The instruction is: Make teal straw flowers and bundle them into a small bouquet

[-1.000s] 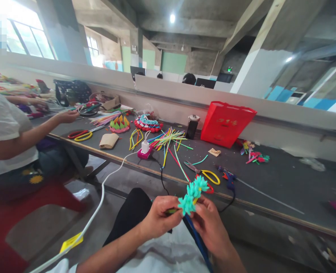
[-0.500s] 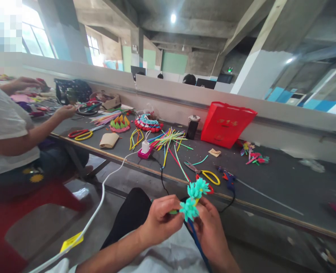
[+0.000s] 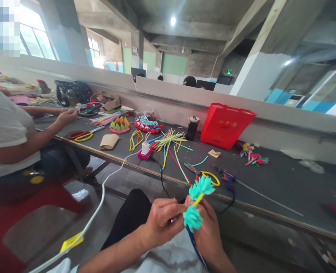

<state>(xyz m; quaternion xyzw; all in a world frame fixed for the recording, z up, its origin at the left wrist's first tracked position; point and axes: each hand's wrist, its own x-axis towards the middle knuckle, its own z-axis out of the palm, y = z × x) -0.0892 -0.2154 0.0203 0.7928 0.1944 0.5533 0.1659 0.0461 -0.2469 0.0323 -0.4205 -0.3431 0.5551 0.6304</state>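
Observation:
Over my lap, both hands are closed on a turquoise pipe-cleaner flower spray [image 3: 193, 218], which has three fluffy blooms and a yellow stem. My left hand [image 3: 165, 218] pinches at the lower bloom from the left; its fingertips are partly hidden behind the petals. On the other side, my right hand [image 3: 208, 223] grips the spray below the two upper blooms, with most of its fingers out of sight. Just beyond, on the table edge, lie scissors [image 3: 211, 178] with yellow and red handles and a blue glue gun [image 3: 228, 180].
On the dark table [image 3: 272, 189] are loose pipe cleaners [image 3: 170, 138], a pink power socket [image 3: 145, 152], a dark bottle [image 3: 192, 129] and a red bag [image 3: 227, 125]. A white cable [image 3: 103, 189] hangs at left, beside a seated co-worker [image 3: 8, 132].
The blooms have spread apart: the lower one moved down and right, the upper ones slightly right, exposing more yellow stem. My hands stay close together. The co-worker's hands have come together.

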